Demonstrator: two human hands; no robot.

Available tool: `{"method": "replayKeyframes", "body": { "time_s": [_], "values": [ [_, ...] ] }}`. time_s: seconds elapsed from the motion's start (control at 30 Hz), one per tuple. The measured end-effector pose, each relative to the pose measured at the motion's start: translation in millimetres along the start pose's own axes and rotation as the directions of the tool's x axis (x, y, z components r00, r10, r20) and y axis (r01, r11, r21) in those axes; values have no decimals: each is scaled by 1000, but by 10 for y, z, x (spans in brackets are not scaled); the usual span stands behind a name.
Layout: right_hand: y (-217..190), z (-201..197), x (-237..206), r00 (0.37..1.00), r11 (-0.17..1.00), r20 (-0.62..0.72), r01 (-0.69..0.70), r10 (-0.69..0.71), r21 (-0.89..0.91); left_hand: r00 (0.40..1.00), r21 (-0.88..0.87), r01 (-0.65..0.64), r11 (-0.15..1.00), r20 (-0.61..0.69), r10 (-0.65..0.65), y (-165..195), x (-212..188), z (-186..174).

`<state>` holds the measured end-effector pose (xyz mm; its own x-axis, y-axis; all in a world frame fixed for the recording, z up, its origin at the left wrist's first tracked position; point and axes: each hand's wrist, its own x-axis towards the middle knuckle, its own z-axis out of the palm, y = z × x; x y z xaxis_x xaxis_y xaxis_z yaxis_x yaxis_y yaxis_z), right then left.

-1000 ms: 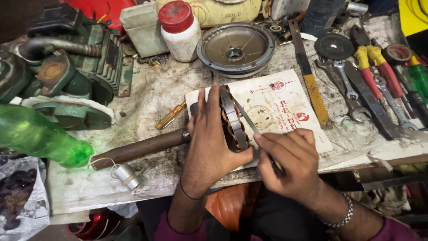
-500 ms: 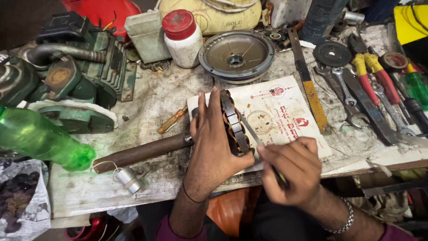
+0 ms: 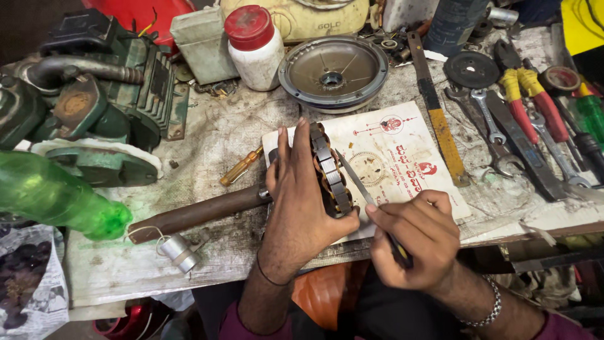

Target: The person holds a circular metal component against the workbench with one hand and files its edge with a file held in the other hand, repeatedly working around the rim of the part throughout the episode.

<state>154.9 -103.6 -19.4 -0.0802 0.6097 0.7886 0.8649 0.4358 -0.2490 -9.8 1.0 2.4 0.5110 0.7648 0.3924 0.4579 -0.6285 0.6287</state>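
Note:
My left hand (image 3: 301,200) grips a dark slotted ring, a motor core (image 3: 329,170), and stands it on edge over a printed paper sheet (image 3: 402,157). My right hand (image 3: 415,234) holds a thin flat metal blade (image 3: 353,177) whose tip points at the core's right face. A brown rod (image 3: 201,213) lies on the bench to the left and reaches under my left hand. A small yellow-handled tool (image 3: 241,166) rests just above that rod.
A green motor housing (image 3: 88,107) and a green plastic bottle (image 3: 56,198) fill the left. A red-capped white jar (image 3: 257,45) and a round metal cover (image 3: 333,70) stand behind. Spanners (image 3: 497,135), red-and-yellow-handled pliers (image 3: 535,104) and a long file (image 3: 440,113) lie on the right.
The blade tip has stayed against the core while my right hand shifted slightly. My left hand keeps the core in the same upright hold.

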Motion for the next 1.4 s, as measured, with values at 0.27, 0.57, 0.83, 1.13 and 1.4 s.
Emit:
{"method": "replayKeyframes", "body": {
  "time_s": [0.27, 0.57, 0.83, 1.13, 1.4],
  "values": [
    [13, 11, -12, 1000, 1000, 26, 10, -10, 1, 999, 0, 32, 999, 28, -32, 10, 20, -13],
    [17, 12, -8, 1000, 1000, 29, 6, -6, 9, 999, -5, 45, 999, 20, -45, 9, 18, 2],
    [9, 10, 2, 999, 1000, 38, -9, 10, -21, 999, 3, 44, 999, 25, -44, 13, 17, 3],
    [7, 27, 1, 1000, 1000, 24, -17, 18, -26, 1000, 14, 5, 1000, -23, -5, 31, 18, 9],
    [18, 17, 1, 998, 998, -19, 53, -52, 24, 986, 6, -104, 995, -130, 104, 19, -3, 34]
  ]
}}
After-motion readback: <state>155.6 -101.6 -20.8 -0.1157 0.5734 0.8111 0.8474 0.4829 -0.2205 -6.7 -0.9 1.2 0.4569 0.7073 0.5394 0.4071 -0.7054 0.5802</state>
